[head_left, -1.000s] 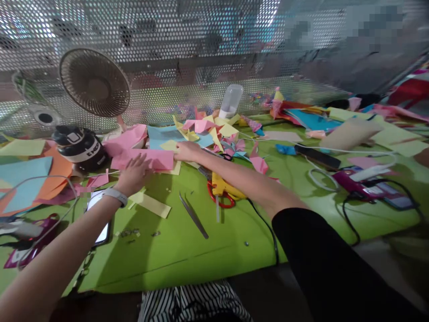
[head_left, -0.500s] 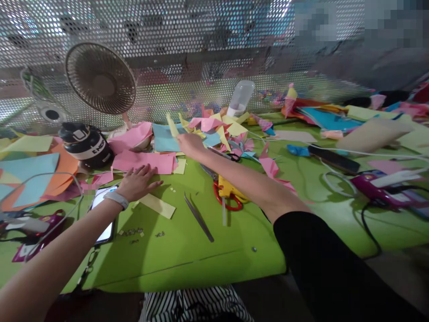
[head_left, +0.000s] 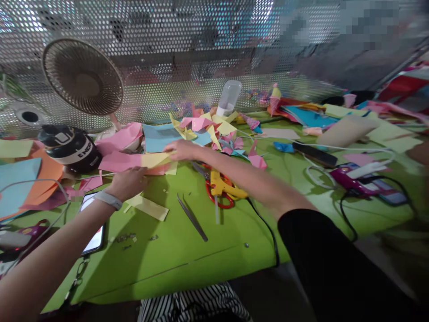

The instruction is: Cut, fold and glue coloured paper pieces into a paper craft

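My right hand (head_left: 183, 150) pinches one end of a folded yellow paper piece (head_left: 154, 159), held over a pink paper sheet (head_left: 117, 162). My left hand (head_left: 129, 182), a pale band on its wrist, is at the yellow piece's other end. Its fingers are bent and blurred, so I cannot tell whether they grip it. Below it lies a pale yellow paper strip (head_left: 149, 207). Tweezers (head_left: 192, 219) rest on the green table. A yellow glue gun (head_left: 221, 184) lies over red-handled scissors (head_left: 208, 191) under my right forearm.
A lit phone (head_left: 93, 237) lies beneath my left wrist, near small metallic bits (head_left: 125, 238). A black bottle (head_left: 70, 150) and a fan (head_left: 83, 78) stand at the back left. Folded paper scraps (head_left: 201, 123) pile along the back. Cables and a purple device (head_left: 353, 179) lie right.
My right hand has brought the yellow paper from the back pile nearer and lower, towards my left hand. My left hand's spread fingers have lifted and curled. The camera view has shifted right.
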A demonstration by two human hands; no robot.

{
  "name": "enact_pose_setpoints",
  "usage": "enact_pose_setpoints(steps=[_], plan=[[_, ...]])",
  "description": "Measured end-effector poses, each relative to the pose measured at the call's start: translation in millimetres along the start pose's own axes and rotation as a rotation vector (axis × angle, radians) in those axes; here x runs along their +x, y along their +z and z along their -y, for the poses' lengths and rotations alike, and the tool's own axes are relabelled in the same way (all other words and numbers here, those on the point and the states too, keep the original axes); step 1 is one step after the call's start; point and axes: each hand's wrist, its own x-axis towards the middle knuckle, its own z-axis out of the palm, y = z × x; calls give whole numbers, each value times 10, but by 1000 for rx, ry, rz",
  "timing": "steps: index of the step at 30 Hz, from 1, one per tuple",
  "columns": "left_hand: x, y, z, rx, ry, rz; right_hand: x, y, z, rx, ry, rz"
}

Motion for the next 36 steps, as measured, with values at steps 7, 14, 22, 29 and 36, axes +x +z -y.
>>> enact_pose_setpoints(steps=[7,14,22,29,36], plan=[[161,112,68,-34,70,-160,-496,-232,-609,-25,208,-24],[268,-145,-122,18,291,-335,-143,6,-6,-139,-276,-119],[123,106,447,154,195,-1,-408,-131,-706,-210,219,-61],[150,59,243,173,180,81,-522,-161,-991,-440,312,42],[329,127,175,101,146,101,-216,-105,-618,-437,191,-9]])
